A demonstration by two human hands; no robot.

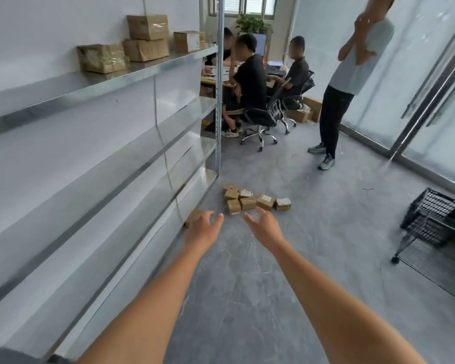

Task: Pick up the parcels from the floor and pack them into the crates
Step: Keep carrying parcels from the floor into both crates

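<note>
Reaching forward with fingers spread and holding nothing, the left hand [204, 228] and right hand [264, 224] are short of the parcels [247, 199] clustered on the floor [313, 232] ahead, the right one nearer; the black crate [434, 214] stands far right.

Two bare forearms, left hand [204, 229], right hand [264, 224], no sleeves
</note>
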